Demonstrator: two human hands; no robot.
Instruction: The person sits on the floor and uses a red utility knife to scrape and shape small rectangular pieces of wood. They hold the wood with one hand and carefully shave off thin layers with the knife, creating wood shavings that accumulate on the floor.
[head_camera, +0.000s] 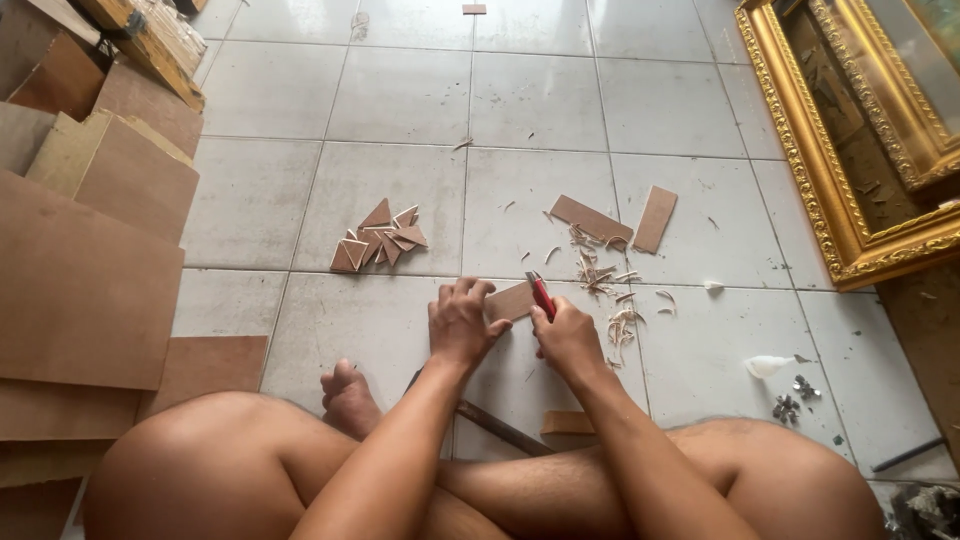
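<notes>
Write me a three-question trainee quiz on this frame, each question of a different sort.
1. True or false: the right hand holds a red knife.
2. The left hand holds down: A) a board piece B) a glue bottle C) a gold frame
3. Fill in: the pile of cut triangles lies to the ____ of the hands.

Key: 1 true; 2 A; 3 left

The shavings lie right of the hands, the frame at far right.
</notes>
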